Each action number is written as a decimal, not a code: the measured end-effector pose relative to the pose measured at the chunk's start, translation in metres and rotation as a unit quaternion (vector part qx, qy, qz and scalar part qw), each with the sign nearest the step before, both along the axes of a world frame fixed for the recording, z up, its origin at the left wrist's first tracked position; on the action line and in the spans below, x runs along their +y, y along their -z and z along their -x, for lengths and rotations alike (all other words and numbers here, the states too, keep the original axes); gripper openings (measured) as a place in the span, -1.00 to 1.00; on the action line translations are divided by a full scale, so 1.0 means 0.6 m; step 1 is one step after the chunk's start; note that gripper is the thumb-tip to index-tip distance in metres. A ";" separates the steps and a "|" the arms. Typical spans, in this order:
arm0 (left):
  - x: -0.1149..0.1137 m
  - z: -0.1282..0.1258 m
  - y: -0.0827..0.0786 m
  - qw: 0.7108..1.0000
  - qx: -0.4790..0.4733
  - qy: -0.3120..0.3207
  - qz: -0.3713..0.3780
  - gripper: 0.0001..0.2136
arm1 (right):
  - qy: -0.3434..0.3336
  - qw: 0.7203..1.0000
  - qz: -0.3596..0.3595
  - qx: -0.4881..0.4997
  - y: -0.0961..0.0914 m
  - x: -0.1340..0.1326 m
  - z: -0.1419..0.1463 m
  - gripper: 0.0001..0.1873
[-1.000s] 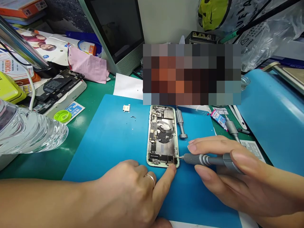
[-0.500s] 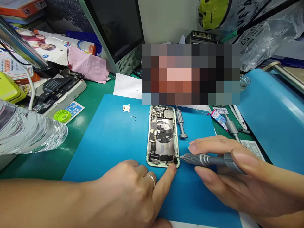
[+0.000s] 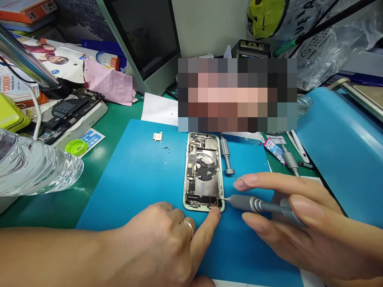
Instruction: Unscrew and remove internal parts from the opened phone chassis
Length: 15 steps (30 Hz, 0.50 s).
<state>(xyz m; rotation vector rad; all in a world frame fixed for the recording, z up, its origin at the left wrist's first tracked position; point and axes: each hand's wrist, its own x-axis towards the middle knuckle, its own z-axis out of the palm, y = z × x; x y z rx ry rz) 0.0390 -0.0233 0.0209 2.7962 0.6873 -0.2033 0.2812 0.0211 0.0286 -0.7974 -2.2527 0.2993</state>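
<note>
An opened phone [image 3: 204,171] with its insides exposed lies upright on the blue mat [image 3: 134,179]. My left hand [image 3: 167,243], a ring on one finger, rests on the mat with a fingertip pressed against the phone's lower right corner; its other fingers are curled. My right hand [image 3: 299,223] grips a grey precision screwdriver [image 3: 257,205] lying nearly flat, its tip at the phone's lower right edge.
A second screwdriver [image 3: 226,154] lies right of the phone, a third [image 3: 289,160] further right. A small metal part [image 3: 157,136] and tiny screws sit on the mat. A water bottle [image 3: 36,167] lies at left, near another opened phone [image 3: 70,111] and a green cap [image 3: 76,146]. A monitor [image 3: 146,36] stands behind.
Almost nothing has moved; both hands stay in place with the screwdriver tip at the phone's lower right corner. The view has shifted slightly.
</note>
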 end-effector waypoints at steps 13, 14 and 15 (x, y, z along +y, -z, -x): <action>-0.010 0.002 0.024 0.999 -0.016 0.008 -0.051 -0.38 | 0.019 0.997 -0.048 0.065 0.006 -0.007 0.014 -0.33; -0.010 0.002 0.024 0.999 -0.017 0.008 -0.050 -0.38 | 0.011 0.997 -0.044 0.064 0.005 -0.006 0.014 -0.34; -0.009 0.002 0.023 0.999 -0.017 0.008 -0.049 -0.39 | 0.003 0.997 -0.043 0.059 0.004 -0.004 0.014 -0.32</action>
